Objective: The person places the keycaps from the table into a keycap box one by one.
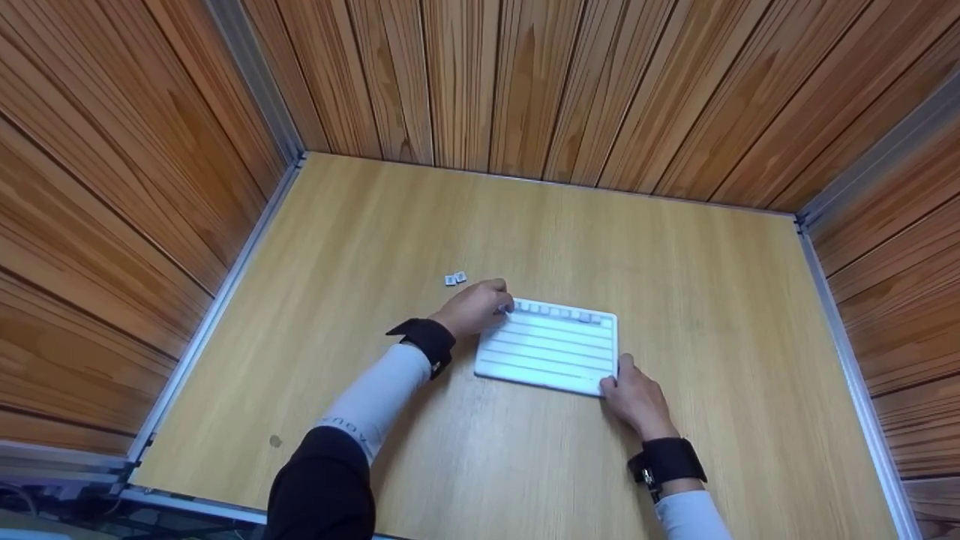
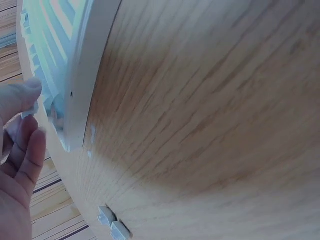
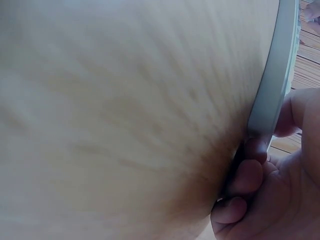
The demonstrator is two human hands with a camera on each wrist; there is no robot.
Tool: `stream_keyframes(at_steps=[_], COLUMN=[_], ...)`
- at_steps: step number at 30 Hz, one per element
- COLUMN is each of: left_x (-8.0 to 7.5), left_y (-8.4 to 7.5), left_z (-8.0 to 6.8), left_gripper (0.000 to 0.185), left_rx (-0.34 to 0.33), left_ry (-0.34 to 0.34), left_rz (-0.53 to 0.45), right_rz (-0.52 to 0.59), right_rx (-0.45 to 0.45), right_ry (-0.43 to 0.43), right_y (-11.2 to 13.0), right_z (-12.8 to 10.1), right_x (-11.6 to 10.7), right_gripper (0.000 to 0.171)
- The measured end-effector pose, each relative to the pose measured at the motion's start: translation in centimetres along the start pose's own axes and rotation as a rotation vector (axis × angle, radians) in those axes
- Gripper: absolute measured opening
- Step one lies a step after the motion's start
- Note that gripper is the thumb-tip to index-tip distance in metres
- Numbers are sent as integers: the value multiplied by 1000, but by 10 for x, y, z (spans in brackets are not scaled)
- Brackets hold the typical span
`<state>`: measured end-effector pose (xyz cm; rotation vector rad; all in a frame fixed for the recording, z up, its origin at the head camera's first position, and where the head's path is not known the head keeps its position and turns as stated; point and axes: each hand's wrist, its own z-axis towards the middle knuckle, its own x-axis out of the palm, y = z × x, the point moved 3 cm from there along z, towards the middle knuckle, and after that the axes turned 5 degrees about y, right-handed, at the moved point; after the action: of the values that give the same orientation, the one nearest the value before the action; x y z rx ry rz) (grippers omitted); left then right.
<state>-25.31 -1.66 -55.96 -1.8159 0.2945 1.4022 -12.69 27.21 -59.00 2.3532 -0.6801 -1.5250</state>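
A flat white board (image 1: 546,346) with raised horizontal ridges lies slightly angled on the table. Several small pale tiles (image 1: 559,311) stand in a row along its far edge. At the board's far left corner is my left hand (image 1: 472,307), its thumb and fingertips pinching a small pale tile (image 2: 30,110) close over the row. My right hand (image 1: 639,397) grips the near right corner, thumb on top and fingers curled at the side wall (image 3: 270,95). Two loose square tiles (image 1: 455,278) with dark marks lie side by side just beyond my left hand.
The wooden tabletop (image 1: 720,337) extends around the board. Wood-plank walls (image 1: 525,90) enclose it at the back and both sides, with metal rails (image 1: 217,307) along the edges. A dark round spot (image 1: 275,441) marks the table at the near left.
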Motion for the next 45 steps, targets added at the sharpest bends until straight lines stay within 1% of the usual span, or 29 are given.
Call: stream_keyframes(at_steps=[4, 10, 12, 15, 18, 21, 26, 28, 30, 33, 37, 40, 45], left_x=[2, 5, 6, 8, 10, 11, 12, 12, 11, 11, 10, 10, 10], left_y=[-1, -4, -4, -3, -2, 0, 3, 3, 2, 2, 0, -1, 0], left_z=[0, 0, 0, 1, 1, 2, 2, 2, 2, 2, 2, 1, 2], left_gripper=[19, 14, 13, 13, 11, 10, 6, 6, 6, 6, 7, 8, 11], left_rx=[-8, 90, 112, 116, 104, 104, 146, 152, 147, 123, 106, 102, 94], left_ry=[-10, -52, -54, -46, -42, -62, -113, -115, -113, -100, -94, -91, -80], left_rz=[19, 82, 87, 86, 102, 141, 179, 184, 189, 192, 196, 208, 234], right_rz=[3, -7, -7, -2, -2, -4, -2, -4, -6, -15, -14, -9, -6], right_rx=[1, -30, -35, -33, -27, -32, -38, -35, -32, -32, -38, -39, -44], right_ry=[0, -28, -33, -28, -24, -23, -24, -21, -18, -22, -32, -33, -37], right_y=[-1, -1, -1, -1, -1, -1, -1, -1, -1, -1, -1, 0, 0], right_z=[0, -1, -1, -1, -1, 0, -1, -1, -1, -1, -1, -1, -1], right_x=[0, 0, 0, 1, 0, 0, 1, 1, 1, 0, 0, 1, 1], right_gripper=[27, 25, 26, 27, 29, 30, 28, 28, 29, 31, 27, 24, 27])
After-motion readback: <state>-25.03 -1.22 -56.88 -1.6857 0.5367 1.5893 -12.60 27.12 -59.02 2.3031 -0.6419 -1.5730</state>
